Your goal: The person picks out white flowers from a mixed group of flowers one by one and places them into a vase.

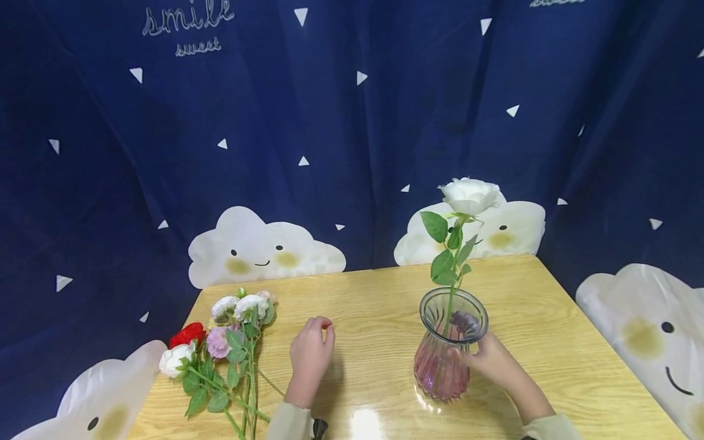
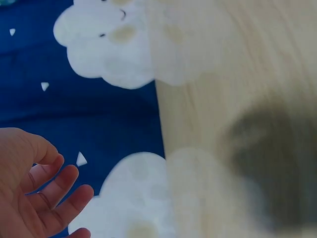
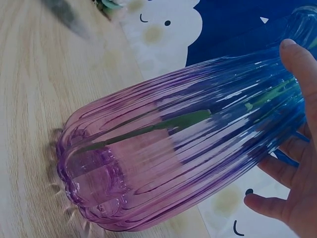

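The right hand (image 1: 491,360) grips the vase (image 1: 447,348) from its right side; the left hand (image 1: 310,357), loosely curled, holds nothing.

The ribbed glass vase (image 1: 444,354) is standing upright on the counter (image 1: 374,305), pink-purple at its base and fading clear at the rim; a white rose (image 1: 470,195) is sitting in it, its green leafy stem leaning slightly against the rim.
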Available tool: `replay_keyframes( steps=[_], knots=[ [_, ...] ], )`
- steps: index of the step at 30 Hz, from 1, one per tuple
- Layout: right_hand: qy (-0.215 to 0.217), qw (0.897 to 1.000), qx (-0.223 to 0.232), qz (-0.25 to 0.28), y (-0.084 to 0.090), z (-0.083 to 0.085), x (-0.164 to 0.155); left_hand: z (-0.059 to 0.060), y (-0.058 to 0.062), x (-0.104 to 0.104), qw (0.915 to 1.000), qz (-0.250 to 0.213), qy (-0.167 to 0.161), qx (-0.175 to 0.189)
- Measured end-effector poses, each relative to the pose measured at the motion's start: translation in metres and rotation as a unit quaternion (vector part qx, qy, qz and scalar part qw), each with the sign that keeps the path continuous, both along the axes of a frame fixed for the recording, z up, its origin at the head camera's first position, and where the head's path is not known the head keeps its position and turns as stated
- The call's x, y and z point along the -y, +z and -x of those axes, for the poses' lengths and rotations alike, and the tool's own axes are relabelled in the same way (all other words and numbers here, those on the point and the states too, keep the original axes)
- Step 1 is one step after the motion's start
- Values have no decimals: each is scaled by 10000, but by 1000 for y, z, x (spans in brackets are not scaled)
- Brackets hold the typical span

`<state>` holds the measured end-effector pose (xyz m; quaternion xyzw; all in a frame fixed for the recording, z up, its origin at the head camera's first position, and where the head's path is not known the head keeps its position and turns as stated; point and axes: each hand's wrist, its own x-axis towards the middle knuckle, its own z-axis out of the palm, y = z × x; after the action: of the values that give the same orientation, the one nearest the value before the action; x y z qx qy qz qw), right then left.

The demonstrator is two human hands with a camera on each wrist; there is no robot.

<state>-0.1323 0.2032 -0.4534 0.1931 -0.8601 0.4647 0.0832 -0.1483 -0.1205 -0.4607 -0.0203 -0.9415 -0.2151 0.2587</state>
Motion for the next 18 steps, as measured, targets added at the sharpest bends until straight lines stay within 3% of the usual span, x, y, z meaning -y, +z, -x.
replay_keyframes(
  steps=[9,18],
  knots=[
    [10,9999,91,85,0,-1,1,-14,-17,33,9986,-48,424,299],
    [-47,9998,150,96,0,-2,0,-24,-25,62,9962,157,740,425]
  ],
)
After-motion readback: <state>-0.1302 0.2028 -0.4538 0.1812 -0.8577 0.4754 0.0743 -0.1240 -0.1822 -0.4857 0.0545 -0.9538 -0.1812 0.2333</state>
